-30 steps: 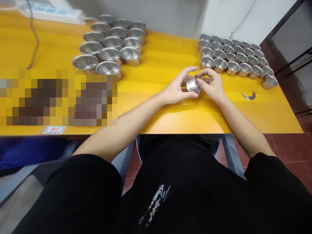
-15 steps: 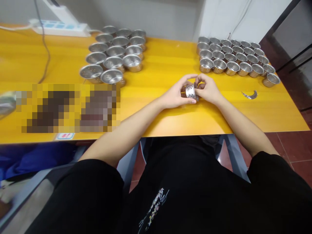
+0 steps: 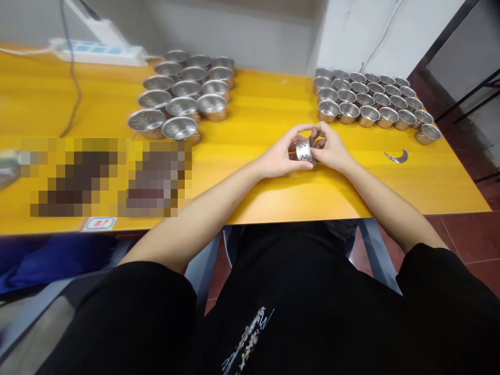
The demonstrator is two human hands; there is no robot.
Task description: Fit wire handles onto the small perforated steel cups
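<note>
A small perforated metal strainer cup is held on its side between my two hands, just above the yellow table. My left hand grips it from the left, with the thumb below and the fingers curled over the top. On the right, my right hand is closed at the cup's flared rim, thumb and fingers pinched there; its fingertips are partly hidden. Right of my hands, a small pile of thin curved metal pieces lies on the table.
Rows of similar cups stand upright at back left and back right. A white power strip lies at the far left, with a dark cable hanging nearby. Blurred-out objects lie front left. The table's front edge is close to me.
The camera view has shifted slightly, so the table's things sit a little lower in the picture. Both hands keep nearly the same hold on the cup.
</note>
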